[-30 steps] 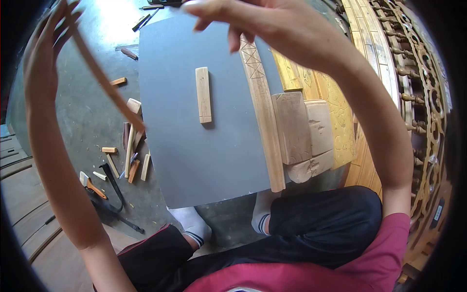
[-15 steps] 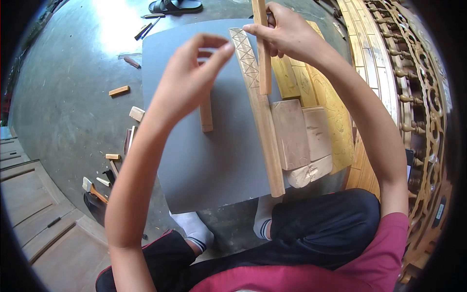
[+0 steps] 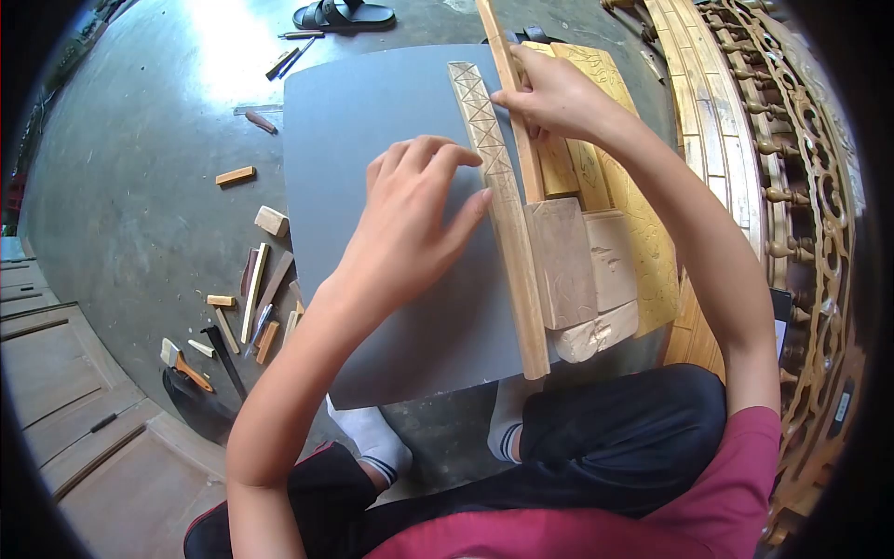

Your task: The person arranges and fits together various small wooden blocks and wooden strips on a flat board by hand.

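Observation:
A long wooden bar [image 3: 507,224] lies lengthwise on the grey board [image 3: 372,112], with pencilled crosses along its upper part. My left hand [image 3: 414,205] is beside its left edge, thumb and fingers apart, holding nothing. At the top, my right hand [image 3: 559,93] grips a thinner wooden strip [image 3: 529,163] between thumb and fingers. That strip slants just right of the marked bar, its lower end by the brown wooden block [image 3: 562,265]. Whatever lies under my left hand is hidden.
Right of the brown block are a pale block [image 3: 610,261] and yellow carved boards [image 3: 643,214]. Wood offcuts [image 3: 251,293], a brush [image 3: 191,366] and pens lie on the floor at left. A sandal [image 3: 345,16] is beyond the board; carved railing [image 3: 801,196] stands at right.
My left hand has moved down and right toward the marked bar. My right hand has shifted slightly down and right, bringing the thin strip beside the bar instead of across it.

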The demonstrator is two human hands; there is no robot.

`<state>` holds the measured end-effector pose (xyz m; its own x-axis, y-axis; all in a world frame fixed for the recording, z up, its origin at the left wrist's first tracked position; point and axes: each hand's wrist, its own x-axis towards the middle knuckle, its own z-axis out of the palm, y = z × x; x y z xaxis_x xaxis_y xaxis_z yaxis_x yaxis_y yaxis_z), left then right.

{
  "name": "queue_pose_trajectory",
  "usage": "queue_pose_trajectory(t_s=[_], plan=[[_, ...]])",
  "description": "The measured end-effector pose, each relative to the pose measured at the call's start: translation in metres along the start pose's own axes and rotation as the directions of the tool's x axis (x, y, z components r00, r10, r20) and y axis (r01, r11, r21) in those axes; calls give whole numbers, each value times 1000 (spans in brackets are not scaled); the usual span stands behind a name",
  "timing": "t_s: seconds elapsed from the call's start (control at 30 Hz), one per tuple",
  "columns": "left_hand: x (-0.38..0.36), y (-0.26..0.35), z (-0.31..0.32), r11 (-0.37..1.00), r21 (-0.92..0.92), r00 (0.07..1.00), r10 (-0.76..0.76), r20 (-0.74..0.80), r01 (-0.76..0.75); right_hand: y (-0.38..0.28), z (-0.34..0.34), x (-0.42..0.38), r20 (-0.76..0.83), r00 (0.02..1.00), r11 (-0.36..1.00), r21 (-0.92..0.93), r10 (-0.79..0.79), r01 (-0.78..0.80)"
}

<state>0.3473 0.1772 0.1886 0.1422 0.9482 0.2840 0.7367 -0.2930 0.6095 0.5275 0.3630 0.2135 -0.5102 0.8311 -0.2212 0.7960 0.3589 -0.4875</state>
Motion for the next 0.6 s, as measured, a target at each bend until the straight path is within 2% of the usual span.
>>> queue_pose_trajectory(t_s=[0.07,0.17,0.2,0.27,0.33,0.4,0.47,0.5,0.57,0.6], plan=[[0,-4,-5,1000,10,1000,-22,-10,22,-3,-3,-1,-23,1000,995,100,-18,21],[3,-14,-11,994,0,987,-112,-116,113,-24,-14,-17,-91,983,982,86,-158,166],[5,-23,-12,995,21,981,-95,-171,100,-25,-13,-16,-126,957,960,68,-261,271],[6,-29,-16,991,-9,970,-134,-202,135,-68,-32,-36,-88,987,984,104,-136,145],[5,-34,-16,989,-8,960,-144,-241,146,-85,-39,-44,-60,990,980,140,-131,138],[4,-28,-22,954,-191,929,-276,-247,232,-102,-46,-57,39,976,956,216,-213,200],[4,-26,-24,905,-341,893,-355,-277,254,-104,-30,-66,52,959,952,147,-278,268],[2,-29,-23,905,-349,879,-357,-316,242,-104,-22,-71,59,949,946,113,-310,302],[-1,-35,-20,905,-364,843,-363,-397,218,-90,24,-75,-35,915,906,-157,-402,393],[-4,-30,-21,896,-370,860,-377,-345,245,-89,32,-82,7,913,899,-167,-409,404]])
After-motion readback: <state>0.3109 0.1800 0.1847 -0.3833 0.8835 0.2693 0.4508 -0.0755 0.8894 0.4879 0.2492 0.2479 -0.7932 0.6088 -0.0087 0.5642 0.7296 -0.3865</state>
